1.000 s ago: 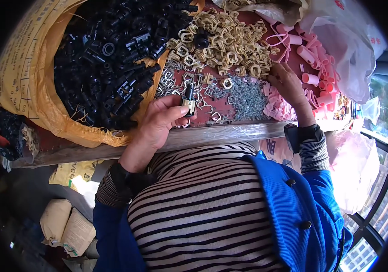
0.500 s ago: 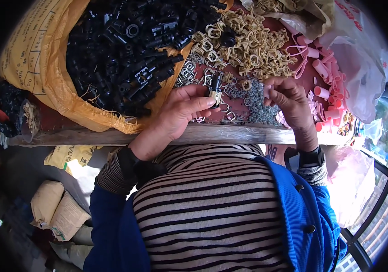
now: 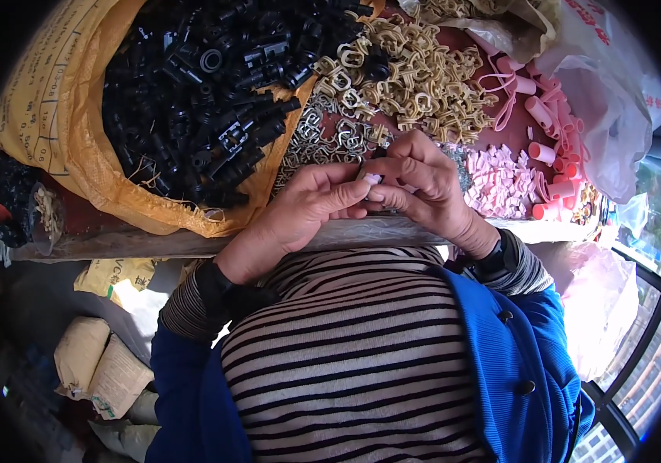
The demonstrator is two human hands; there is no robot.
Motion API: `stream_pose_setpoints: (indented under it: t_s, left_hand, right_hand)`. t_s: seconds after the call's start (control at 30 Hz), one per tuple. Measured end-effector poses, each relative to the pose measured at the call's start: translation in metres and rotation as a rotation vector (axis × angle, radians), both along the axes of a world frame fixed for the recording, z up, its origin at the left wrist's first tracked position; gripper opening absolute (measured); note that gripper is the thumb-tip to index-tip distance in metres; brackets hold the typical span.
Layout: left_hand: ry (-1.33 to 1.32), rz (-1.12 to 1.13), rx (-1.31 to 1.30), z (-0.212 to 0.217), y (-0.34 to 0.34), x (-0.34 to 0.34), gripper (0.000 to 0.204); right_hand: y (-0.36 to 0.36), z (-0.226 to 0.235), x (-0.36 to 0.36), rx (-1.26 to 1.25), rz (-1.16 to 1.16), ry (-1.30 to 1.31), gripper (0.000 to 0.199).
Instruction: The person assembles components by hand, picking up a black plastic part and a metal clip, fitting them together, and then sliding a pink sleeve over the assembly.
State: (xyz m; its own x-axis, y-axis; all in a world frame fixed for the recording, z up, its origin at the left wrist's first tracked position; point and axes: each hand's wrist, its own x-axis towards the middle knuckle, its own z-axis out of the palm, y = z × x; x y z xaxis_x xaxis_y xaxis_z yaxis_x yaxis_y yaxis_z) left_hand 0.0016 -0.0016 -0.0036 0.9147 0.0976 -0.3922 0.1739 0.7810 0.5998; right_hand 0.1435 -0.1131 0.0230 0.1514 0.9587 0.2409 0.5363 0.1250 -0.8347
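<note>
In front of the table edge my two hands meet at the fingertips. My left hand [image 3: 307, 202] is closed round a black tubular plastic fitting, now mostly hidden by fingers. A small pale pink piece [image 3: 374, 178] shows between the two thumbs. My right hand [image 3: 428, 184] is closed in a pinch at that piece, its index finger bent over the fitting. Just beyond the hands lie bent metal wire clips [image 3: 316, 139] and a heap of beige plastic clips [image 3: 438, 85]. Small pink pieces [image 3: 498, 181] are piled right of my right hand.
A yellow woven sack [image 3: 87, 147] full of black plastic fittings [image 3: 222, 85] stands open at the left. Pink tubes with loops [image 3: 543, 116] lie at the right, by a clear plastic bag [image 3: 608, 100]. The wooden table edge [image 3: 323, 234] runs just below my hands.
My right hand has moved left to meet my left hand and turned inward. The black fitting, plainly visible before with its beige clip, is now mostly covered by fingers.
</note>
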Motion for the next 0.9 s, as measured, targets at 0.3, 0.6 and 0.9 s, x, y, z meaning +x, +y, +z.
stream_pose_setpoints:
  t_s: [0.3,0.6,0.9]
  left_hand:
    - [-0.013,-0.034,0.122,-0.007,0.009,-0.002,0.026]
    - [0.005,-0.039,0.186,0.000,-0.002,0.007,0.028]
    - [0.013,-0.052,0.162,-0.013,0.004,0.005,0.025]
  right_hand:
    - [-0.044,0.004,0.045,0.026,-0.328,-0.471,0.023]
    - [-0.188,-0.019,0.220,-0.667,-0.678,-1.185,0.037]
    - [-0.099,0.018,0.136,-0.406,-0.583,-0.891,0.037]
